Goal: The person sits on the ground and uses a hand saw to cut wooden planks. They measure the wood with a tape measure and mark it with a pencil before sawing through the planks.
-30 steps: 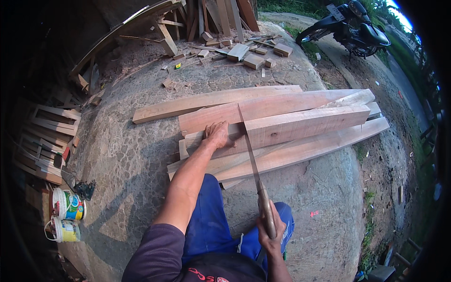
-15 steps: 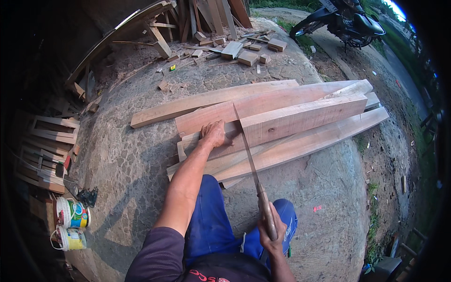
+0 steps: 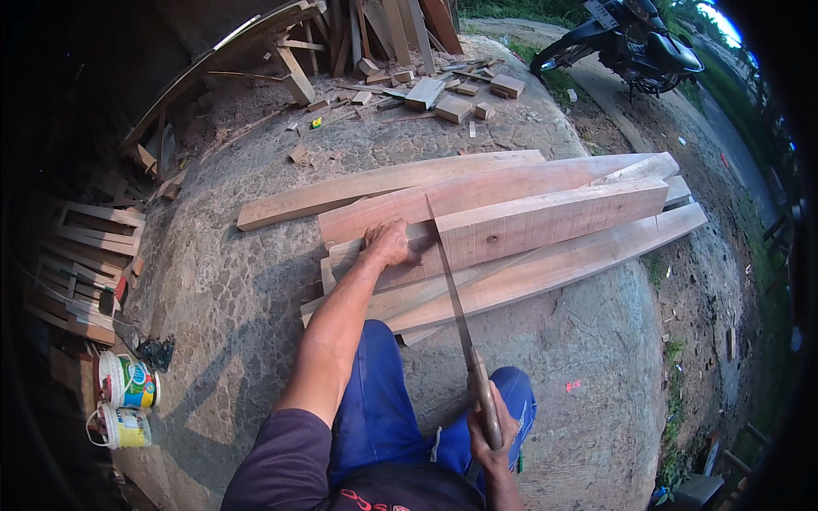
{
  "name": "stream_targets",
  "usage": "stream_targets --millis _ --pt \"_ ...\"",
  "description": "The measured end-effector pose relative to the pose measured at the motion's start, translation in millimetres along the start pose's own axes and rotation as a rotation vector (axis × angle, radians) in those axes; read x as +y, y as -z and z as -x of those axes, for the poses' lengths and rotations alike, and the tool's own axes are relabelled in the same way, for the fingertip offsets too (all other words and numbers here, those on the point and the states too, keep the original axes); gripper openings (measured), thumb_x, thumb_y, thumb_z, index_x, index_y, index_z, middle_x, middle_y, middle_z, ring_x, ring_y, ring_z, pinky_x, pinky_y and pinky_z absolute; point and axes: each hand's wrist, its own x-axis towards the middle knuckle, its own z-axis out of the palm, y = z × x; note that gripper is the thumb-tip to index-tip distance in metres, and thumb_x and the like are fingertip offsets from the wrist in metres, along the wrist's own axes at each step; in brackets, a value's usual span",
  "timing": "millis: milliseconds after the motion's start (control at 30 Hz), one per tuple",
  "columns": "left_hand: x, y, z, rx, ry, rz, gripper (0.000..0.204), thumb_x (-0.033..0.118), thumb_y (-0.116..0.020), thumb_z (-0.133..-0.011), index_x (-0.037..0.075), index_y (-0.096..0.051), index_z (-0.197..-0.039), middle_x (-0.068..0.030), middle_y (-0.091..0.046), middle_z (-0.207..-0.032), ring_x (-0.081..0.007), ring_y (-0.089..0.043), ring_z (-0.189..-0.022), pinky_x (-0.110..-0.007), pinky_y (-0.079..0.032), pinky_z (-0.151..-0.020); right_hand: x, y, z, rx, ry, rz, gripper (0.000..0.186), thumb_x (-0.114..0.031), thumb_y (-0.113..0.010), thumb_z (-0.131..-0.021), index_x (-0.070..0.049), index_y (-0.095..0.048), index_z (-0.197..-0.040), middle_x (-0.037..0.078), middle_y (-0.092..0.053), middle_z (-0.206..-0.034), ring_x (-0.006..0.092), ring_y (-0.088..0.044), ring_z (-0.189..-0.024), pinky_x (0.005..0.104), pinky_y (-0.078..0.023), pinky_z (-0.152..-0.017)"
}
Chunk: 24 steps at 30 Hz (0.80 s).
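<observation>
Handsaw [image 3: 452, 285] on stacked planks, cracked concrete floor [image 3: 239, 289].

Right hand [image 3: 492, 428], grip clamped on the wooden saw handle, low near the bottom edge above a blue-trousered knee; blade running up and slightly left, its tip resting on the thick upper plank [image 3: 545, 223] at a cut line. Left hand [image 3: 389, 243], fingers curled and pressed down on the left end of that plank, just beside the blade. Longer boards [image 3: 528, 281] beneath, slanting toward the floor's right edge. Offcut blocks [image 3: 452, 106] scattered near the far edge, two paint tubs [image 3: 126, 400] at the left edge, parked motorcycle [image 3: 630, 43] beyond the far right corner.
</observation>
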Motion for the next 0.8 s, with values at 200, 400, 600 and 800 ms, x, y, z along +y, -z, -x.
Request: stream_targets --millis 200,400,600,800 --pt "17 8 24 -0.04 0.067 -0.011 0.089 0.054 -0.095 -0.06 0.007 -0.062 -0.127 -0.0181 -0.07 -0.128 -0.0351 -0.062 -0.127 -0.049 -0.047 -0.104 91 -101 -158 -0.051 -0.237 -0.051 0.062 -0.004 -0.073 -0.085 -0.004 -0.057 -0.145 0.023 -0.072 -0.123 0.029 -0.074 -0.11 0.0365 -0.057 -0.09" --pt "-4 4 -13 -0.097 -0.035 0.023 0.088 0.053 -0.094 -0.06 0.006 -0.063 -0.127 -0.0198 -0.069 -0.13 -0.0366 -0.063 -0.126 -0.05 -0.049 -0.103 -11 29 40 -0.052 -0.179 0.04 0.066 0.0 -0.073 -0.081 0.005 -0.055 -0.144 0.022 -0.07 -0.13 0.0301 -0.07 -0.121 0.0382 -0.055 -0.102" --pt "1 -22 19 0.159 -0.069 -0.032 0.086 0.051 -0.095 -0.059 0.008 -0.061 -0.125 -0.0143 -0.069 -0.127 -0.0359 -0.061 -0.125 -0.052 -0.046 -0.103 45 -72 -129 -0.015 -0.192 -0.142 0.06 0.0 -0.07 -0.085 -0.001 -0.058 -0.144 0.016 -0.073 -0.123 0.0171 -0.068 -0.111 0.032 -0.052 -0.097" --pt "-3 -10 4 -0.016 -0.011 -0.017 0.087 0.051 -0.095 -0.057 0.008 -0.062 -0.126 -0.0183 -0.07 -0.125 -0.0365 -0.063 -0.124 -0.053 -0.047 -0.102 53 -51 -77 -0.067 -0.211 -0.153 0.062 -0.001 -0.072 -0.087 0.0 -0.056 -0.146 0.016 -0.071 -0.128 0.0183 -0.067 -0.114 0.0325 -0.051 -0.099"
